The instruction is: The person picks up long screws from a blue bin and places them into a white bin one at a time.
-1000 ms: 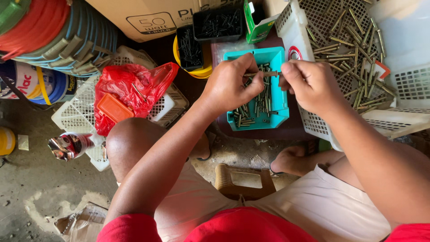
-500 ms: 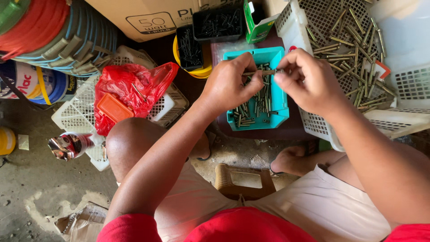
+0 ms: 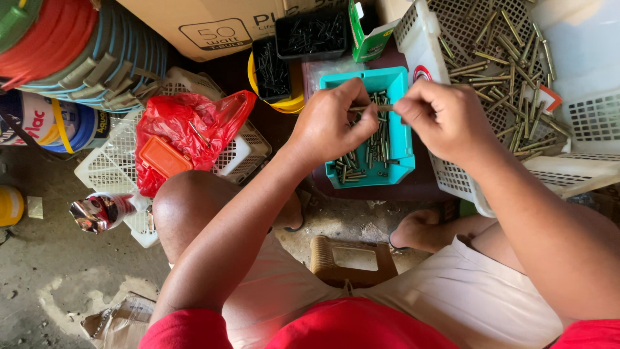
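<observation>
Both forearms reach forward from the seated person's lap and meet over a teal plastic tray (image 3: 402,132). The left hand (image 3: 332,123) is curled, knuckles up, its thumb and fingers pinched on one end of a thin brass-coloured screw (image 3: 373,108) that lies level between the two hands. The right hand (image 3: 442,116) is bent at the wrist and closed into a loose fist, its fingertips pinching the other end of the same screw, so the hands nearly touch just above the tray's far half. The tray is a smooth, rectangular, shallow bin holding a loose scatter of similar slim metal screws, dull gold and grey. Just to its right stands a white plastic basket (image 3: 426,45) with a perforated lattice floor, strewn with longer brass-toned screws. Left of the tray, a crinkled, glossy red plastic bag (image 3: 187,129) slumps in another white lattice basket (image 3: 116,165), with a flat orange lid lying against it. Beyond the tray sit two black rectangular trays of dark screws (image 3: 311,32), one resting on a round yellow tub (image 3: 284,103), and a small green carton (image 3: 368,35). A brown cardboard box (image 3: 213,26) fills the top, beside a stack of ribbed red and blue plastic rims (image 3: 84,52). The floor below is rough grey concrete.
</observation>
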